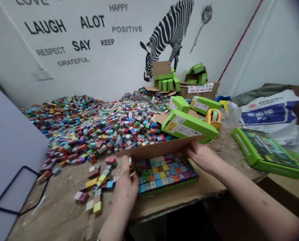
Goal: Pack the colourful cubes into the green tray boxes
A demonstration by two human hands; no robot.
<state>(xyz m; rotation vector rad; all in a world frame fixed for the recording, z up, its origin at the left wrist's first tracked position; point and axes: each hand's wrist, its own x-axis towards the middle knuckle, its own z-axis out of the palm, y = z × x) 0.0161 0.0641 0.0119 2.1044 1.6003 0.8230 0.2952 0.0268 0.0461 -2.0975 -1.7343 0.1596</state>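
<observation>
A green cardboard box (164,192) lies in front of me with its brown-lined lid (159,147) raised along the far side. Rows of small colourful patterned blocks (161,170) fill it. My left hand (126,185) is closed around the box's left end, by the lid's left corner. At the lid's right corner, my right hand (202,155) pinches the flap, its fingertips partly hidden behind the cardboard. Several loose blocks (97,184) lie on the table just left of my left hand.
A large heap of loose blocks (94,124) spreads along the wall. Shut green boxes (189,125) and a yellow tape dispenser (214,117) stand behind the open box. To the right are a printed green box (267,150) and a white-and-blue plastic bag (270,110).
</observation>
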